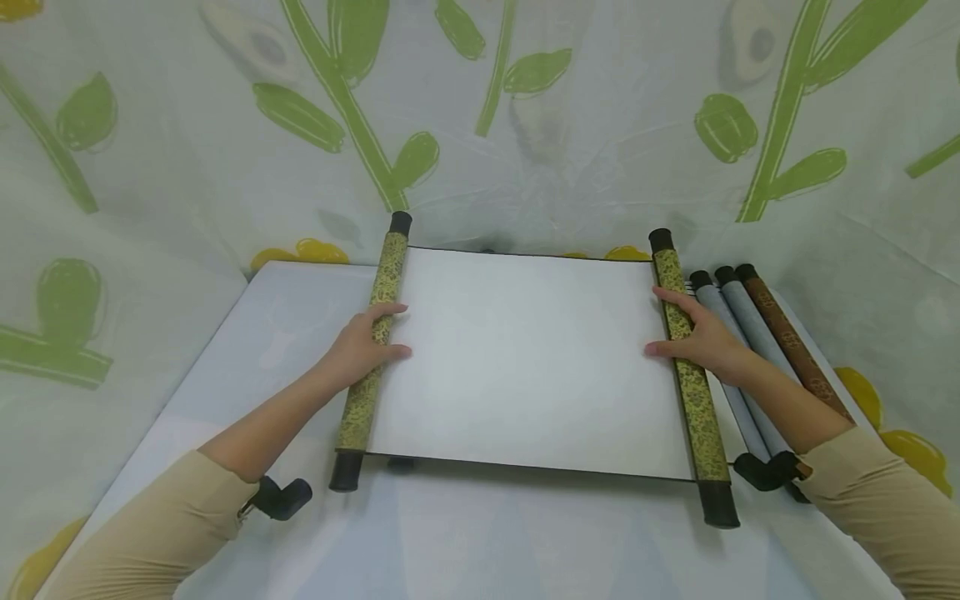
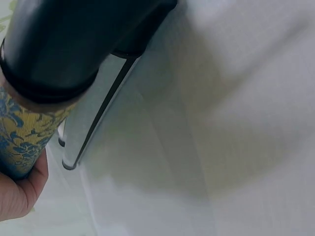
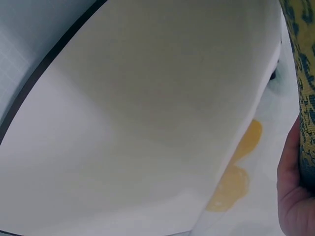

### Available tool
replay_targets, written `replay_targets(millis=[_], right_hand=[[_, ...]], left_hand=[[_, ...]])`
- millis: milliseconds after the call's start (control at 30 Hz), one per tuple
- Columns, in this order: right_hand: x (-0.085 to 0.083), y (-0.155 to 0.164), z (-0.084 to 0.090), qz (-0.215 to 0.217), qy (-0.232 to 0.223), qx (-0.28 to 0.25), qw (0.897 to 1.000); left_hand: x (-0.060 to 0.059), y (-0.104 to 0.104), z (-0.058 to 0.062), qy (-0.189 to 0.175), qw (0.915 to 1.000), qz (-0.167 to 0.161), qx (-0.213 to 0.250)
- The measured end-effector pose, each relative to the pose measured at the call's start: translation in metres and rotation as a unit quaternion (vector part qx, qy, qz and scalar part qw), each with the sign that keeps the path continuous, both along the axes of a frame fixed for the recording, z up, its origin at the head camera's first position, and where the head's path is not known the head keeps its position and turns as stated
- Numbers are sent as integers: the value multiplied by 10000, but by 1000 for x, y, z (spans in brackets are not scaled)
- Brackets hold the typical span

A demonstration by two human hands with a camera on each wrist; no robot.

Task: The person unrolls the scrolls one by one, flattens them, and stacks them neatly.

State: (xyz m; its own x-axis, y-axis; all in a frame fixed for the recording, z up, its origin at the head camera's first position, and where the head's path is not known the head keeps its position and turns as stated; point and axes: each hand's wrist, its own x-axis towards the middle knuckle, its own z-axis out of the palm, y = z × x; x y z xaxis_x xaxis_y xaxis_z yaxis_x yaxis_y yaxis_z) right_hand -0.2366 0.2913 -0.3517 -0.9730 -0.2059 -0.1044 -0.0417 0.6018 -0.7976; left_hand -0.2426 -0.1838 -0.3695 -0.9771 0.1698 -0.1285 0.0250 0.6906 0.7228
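Observation:
A partly unrolled scroll [image 1: 517,358] shows blank white paper with dark edges between two rolled ends. Both ends are covered in yellow-and-blue patterned brocade and have black end caps. My left hand [image 1: 363,346] grips the left roll [image 1: 390,267], thumb and fingers around it. On the other side my right hand [image 1: 705,337] grips the right roll [image 1: 703,417] the same way. In the left wrist view, a black end cap [image 2: 54,44] fills the upper left, and part of the left hand [image 2: 27,191] shows beside the brocade. The right wrist view has the right hand [image 3: 295,196] at the brocade's edge.
To the right lie two grey-blue rolled scrolls [image 1: 759,325] and a brown patterned one [image 1: 787,337], partly behind the right forearm. The white table [image 1: 277,333] carries a shadow along the scroll's near edge. A leaf-printed sheet [image 1: 562,183] hangs behind.

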Motion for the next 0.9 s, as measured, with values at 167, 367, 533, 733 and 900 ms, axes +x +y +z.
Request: replay_targets(millis=[167, 367, 533, 733, 900], right_hand=[[-1, 0, 1, 35, -57, 63, 10000], [0, 6, 3, 407, 54, -140, 9991], [3, 13, 2, 701, 99, -305, 9970], [4, 17, 2, 536, 23, -239, 9983], [2, 14, 0, 137, -175, 2, 9998]], left_hand=[[0, -1, 2, -63, 9999, 88, -16], [1, -4, 3, 117, 9999, -64, 68], [2, -8, -1, 245, 9994, -226, -53], [3, -11, -4, 222, 9994, -189, -204], [1, -13, -4, 224, 9995, -7, -210]])
